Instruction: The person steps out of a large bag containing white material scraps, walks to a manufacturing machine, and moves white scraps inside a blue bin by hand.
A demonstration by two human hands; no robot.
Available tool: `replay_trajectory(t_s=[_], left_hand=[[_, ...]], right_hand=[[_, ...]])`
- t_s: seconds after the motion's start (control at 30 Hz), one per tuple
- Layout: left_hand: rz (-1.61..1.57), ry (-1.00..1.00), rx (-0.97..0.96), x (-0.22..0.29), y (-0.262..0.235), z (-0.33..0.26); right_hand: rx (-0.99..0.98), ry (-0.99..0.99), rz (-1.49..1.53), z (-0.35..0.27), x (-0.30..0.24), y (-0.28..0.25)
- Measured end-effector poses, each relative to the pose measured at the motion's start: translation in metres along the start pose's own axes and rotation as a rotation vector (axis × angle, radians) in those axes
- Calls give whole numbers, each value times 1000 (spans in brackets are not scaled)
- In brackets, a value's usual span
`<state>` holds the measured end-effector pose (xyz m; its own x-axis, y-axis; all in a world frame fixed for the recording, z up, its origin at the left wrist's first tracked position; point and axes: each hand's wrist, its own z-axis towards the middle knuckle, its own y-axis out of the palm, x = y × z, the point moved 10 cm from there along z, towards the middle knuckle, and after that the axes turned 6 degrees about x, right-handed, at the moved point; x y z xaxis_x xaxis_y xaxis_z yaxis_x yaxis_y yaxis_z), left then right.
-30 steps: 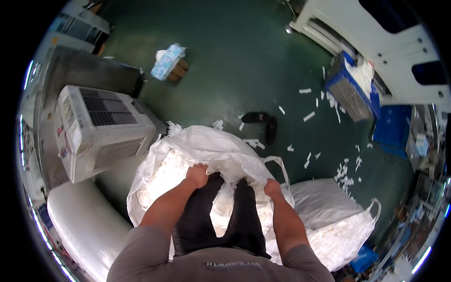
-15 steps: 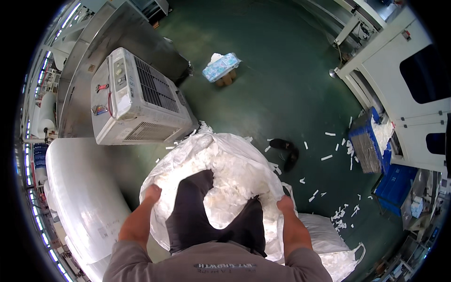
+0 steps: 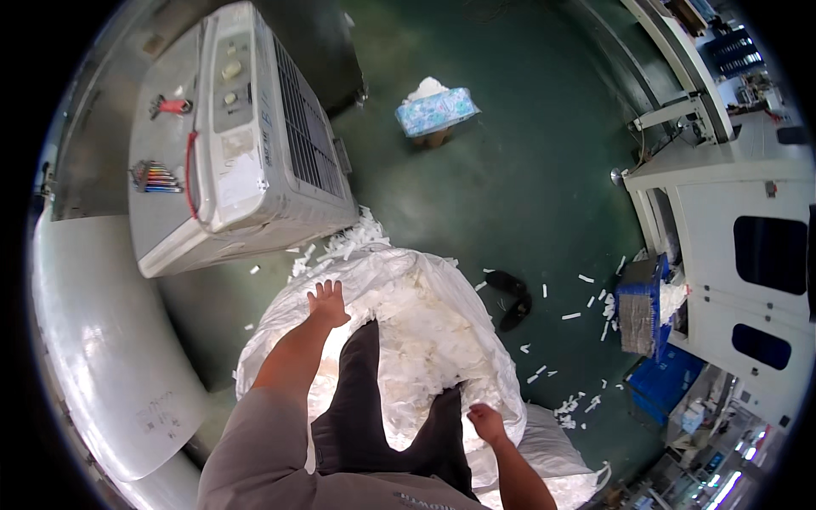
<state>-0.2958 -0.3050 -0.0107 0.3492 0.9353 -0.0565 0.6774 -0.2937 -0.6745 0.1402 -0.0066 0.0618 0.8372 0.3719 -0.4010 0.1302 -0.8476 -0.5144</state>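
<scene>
A big white sack (image 3: pixel 280 316), filled with loose white scraps (image 3: pixel 425 348), stands around my legs, which are sunk into the fill. My left hand (image 3: pixel 328 304) is open, fingers spread, over the far left side of the sack. Nothing is in it. On the right, my right hand (image 3: pixel 486 422) is closed with curled fingers above the sack's inner right side, just beside my right leg. I see nothing held in it.
Left stand a white air cooler (image 3: pixel 246 170), with tools on top, and a large plastic-wrapped roll (image 3: pixel 110 340). Dark shoes (image 3: pixel 510 297) and paper strips (image 3: pixel 571 316) lie on the floor. Further off are a blue-patterned pack (image 3: pixel 438 112), a blue crate (image 3: pixel 642 306) and a white machine (image 3: pixel 731 212).
Both hands have let go of the sack's rim. My left hand has moved forward and right, fingers spreading; my right hand has come inward and nearer. The view has shifted too.
</scene>
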Motion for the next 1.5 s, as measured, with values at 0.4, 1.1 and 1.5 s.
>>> replay_trajectory(t_s=[0.4, 1.1, 1.5], left_hand=[[50, 441, -314, -78, 119, 36], [72, 148, -170, -135, 4, 5], [244, 119, -159, -100, -20, 5]], right_hand=[[-57, 463, -45, -115, 51, 26], [42, 359, 110, -169, 9, -46], [75, 551, 596, -130, 25, -21]])
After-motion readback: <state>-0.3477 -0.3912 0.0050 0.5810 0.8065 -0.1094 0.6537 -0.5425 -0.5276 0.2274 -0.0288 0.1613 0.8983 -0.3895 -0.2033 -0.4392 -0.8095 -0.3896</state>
